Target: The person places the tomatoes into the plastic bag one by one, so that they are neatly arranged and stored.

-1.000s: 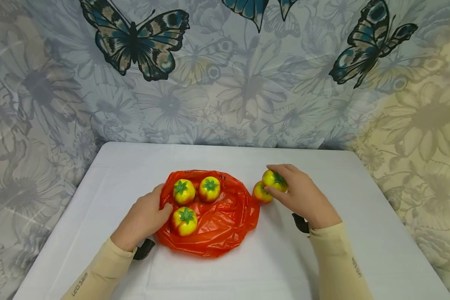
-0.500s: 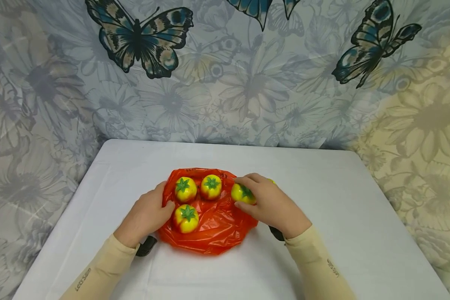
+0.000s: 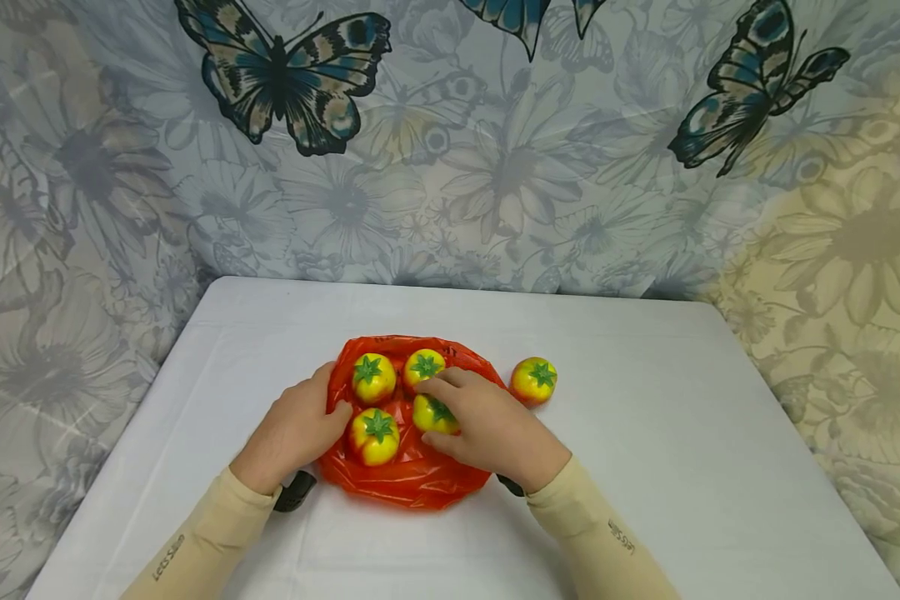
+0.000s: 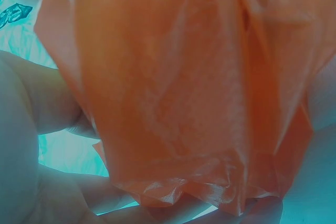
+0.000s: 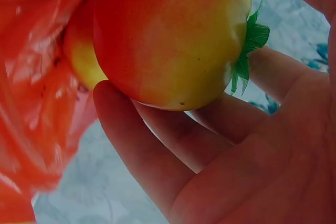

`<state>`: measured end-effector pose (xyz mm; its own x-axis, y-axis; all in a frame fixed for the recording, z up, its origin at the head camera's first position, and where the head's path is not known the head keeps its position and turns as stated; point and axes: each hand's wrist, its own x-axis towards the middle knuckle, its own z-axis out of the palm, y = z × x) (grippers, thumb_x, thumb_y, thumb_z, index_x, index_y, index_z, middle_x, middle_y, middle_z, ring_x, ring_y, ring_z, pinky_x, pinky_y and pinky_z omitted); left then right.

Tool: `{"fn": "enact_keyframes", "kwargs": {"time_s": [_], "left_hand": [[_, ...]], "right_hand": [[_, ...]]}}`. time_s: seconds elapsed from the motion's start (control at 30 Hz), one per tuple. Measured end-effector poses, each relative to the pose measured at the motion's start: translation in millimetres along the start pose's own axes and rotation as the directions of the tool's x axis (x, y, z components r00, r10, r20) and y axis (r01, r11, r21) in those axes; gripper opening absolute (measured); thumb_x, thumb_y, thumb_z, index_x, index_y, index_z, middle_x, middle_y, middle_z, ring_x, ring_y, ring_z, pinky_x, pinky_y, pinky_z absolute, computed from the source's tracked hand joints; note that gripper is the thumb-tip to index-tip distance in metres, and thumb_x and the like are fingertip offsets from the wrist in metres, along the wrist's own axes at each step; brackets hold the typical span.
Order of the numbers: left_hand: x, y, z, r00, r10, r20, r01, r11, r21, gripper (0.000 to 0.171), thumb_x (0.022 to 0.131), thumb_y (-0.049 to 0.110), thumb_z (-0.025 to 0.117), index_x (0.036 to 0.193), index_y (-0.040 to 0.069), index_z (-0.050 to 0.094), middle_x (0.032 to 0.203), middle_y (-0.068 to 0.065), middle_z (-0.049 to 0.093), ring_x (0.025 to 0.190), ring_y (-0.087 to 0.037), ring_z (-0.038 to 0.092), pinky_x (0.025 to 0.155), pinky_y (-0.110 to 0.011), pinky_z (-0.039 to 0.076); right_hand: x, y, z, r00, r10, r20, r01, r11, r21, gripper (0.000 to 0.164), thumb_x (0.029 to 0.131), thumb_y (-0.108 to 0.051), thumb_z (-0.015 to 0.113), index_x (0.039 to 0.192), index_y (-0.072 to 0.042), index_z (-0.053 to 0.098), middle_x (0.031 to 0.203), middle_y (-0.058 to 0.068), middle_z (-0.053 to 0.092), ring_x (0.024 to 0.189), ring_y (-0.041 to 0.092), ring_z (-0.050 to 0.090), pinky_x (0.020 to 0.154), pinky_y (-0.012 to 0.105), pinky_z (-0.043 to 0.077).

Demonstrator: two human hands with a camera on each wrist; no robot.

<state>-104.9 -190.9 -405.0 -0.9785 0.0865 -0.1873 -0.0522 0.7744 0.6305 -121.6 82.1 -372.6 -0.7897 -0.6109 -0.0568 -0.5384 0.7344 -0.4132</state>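
Note:
A red plastic bag (image 3: pixel 420 483) lies spread on the table, its crumpled rim raised around several red-and-yellow tomatoes with green leafy tops. My left hand (image 3: pixel 292 429) grips the bag's left edge; in the left wrist view the thin plastic (image 4: pixel 168 87) fills most of the picture, with fingers curled beneath it. Over the bag's middle, my right hand (image 3: pixel 487 429) holds a tomato (image 3: pixel 433 415) between thumb and fingers. The right wrist view shows this tomato (image 5: pixel 173 40) large, fingers around its side. Three others sit in the bag, one front left (image 3: pixel 375 437), one back left (image 3: pixel 374 379), one at the back (image 3: pixel 423 367).
One more tomato (image 3: pixel 534 381) stands on the white table (image 3: pixel 645 417) just right of the bag. Behind the table rises a fabric backdrop (image 3: pixel 510 175) printed with butterflies and flowers.
My right hand has picked up a tomato from right of the bag and carried it left, over the bag's middle. The left hand keeps its grip on the bag edge.

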Motion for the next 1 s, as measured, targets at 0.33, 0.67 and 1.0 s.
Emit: {"fn": "enact_keyframes", "kwargs": {"time_s": [0.33,0.67,1.0], "left_hand": [[0.1,2.6,-3.6,1.000,-0.015,0.015,0.015,1.000,0.012,0.070,0.105,0.025,0.055,0.166,0.000,0.032,0.147,-0.023,0.065,0.115,-0.031,0.071,0.095,-0.051,0.064],[0.7,3.0,-1.5,1.000,-0.018,0.017,0.018,1.000,0.001,0.071,0.105,0.024,0.054,0.167,-0.001,0.031,0.148,-0.024,0.064,0.115,-0.030,0.071,0.096,-0.050,0.064],[0.8,3.7,-0.6,1.000,-0.018,0.017,0.018,1.000,0.012,0.072,0.105,0.026,0.054,0.167,-0.002,0.030,0.149,-0.024,0.064,0.115,-0.032,0.071,0.096,-0.051,0.064]], "right_hand": [[5,-8,15,0.998,-0.020,0.065,0.023,0.999,-0.036,0.053,0.096,-0.038,0.081,0.144,-0.021,0.066,0.137,0.001,0.068,0.124,0.018,0.066,0.105,0.038,0.061],[4,-10,23,0.996,-0.041,0.084,0.045,0.997,-0.055,0.051,0.094,-0.034,0.083,0.141,-0.021,0.067,0.130,0.000,0.069,0.114,0.015,0.065,0.099,0.033,0.061],[4,-12,26,0.993,-0.052,0.106,0.062,0.994,-0.089,0.049,0.093,-0.033,0.084,0.137,-0.019,0.068,0.126,0.000,0.070,0.106,0.014,0.065,0.098,0.033,0.062]]}}
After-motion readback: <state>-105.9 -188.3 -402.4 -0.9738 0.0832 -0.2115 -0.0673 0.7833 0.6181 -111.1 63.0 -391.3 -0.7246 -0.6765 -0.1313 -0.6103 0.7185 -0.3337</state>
